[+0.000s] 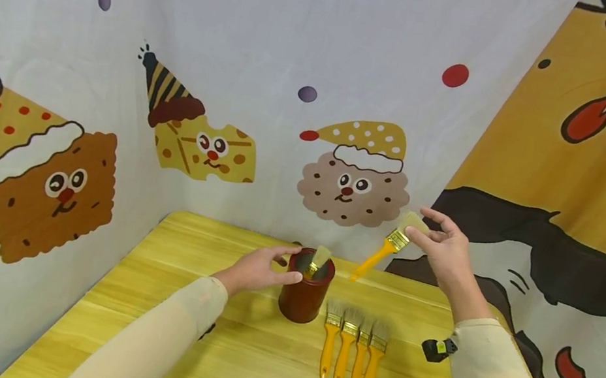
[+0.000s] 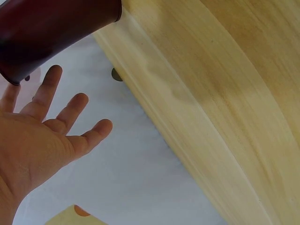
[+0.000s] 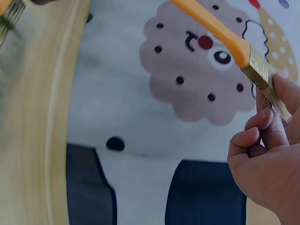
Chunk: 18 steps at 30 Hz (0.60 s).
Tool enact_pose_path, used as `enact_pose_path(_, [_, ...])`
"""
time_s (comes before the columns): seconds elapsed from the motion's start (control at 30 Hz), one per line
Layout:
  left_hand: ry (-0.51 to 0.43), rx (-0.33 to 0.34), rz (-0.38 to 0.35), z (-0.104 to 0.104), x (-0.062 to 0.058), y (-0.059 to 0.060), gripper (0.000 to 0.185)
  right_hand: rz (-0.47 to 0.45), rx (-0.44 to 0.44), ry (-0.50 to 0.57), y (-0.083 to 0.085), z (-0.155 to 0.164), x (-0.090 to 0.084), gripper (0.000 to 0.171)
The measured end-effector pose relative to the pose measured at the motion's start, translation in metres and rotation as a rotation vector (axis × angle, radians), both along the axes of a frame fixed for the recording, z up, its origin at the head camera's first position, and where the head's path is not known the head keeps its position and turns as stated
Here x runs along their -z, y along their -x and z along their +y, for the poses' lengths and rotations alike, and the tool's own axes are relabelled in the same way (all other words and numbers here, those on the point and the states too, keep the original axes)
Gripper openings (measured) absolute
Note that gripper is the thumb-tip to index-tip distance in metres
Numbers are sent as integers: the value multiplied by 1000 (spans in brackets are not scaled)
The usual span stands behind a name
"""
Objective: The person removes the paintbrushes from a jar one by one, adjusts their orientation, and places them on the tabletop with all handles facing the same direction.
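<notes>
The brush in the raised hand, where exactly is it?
Head view: the brush hangs in the air, pinched at its bristles by the right hand, right of the dark red cup.

- A yellow wooden plank table (image 1: 228, 362) fills the lower middle of the head view.
- Four yellow-handled flat bristle brushes (image 1: 351, 352) lie side by side on it at 5 o'clock, bristles toward the backdrop.
- A small black clip with a yellow spot (image 1: 437, 349) sits at 4 o'clock, near the table's edge.
- A white cloth backdrop printed with cartoon biscuits in party hats (image 1: 348, 183) hangs from 9 to 1 o'clock.
- An orange and black printed cloth (image 1: 590, 215) covers 3 o'clock.
</notes>
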State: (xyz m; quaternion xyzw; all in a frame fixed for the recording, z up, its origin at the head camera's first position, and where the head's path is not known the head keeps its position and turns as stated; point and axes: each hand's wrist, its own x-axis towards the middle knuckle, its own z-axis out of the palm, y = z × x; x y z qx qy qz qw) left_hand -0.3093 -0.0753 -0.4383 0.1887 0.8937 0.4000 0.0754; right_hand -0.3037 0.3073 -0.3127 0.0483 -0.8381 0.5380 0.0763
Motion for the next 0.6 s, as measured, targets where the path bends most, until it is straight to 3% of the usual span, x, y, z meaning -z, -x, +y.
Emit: enact_pose_path(0.6, [31, -4, 8, 2, -3, -2, 73, -112, 42, -246, -13, 47, 45, 76])
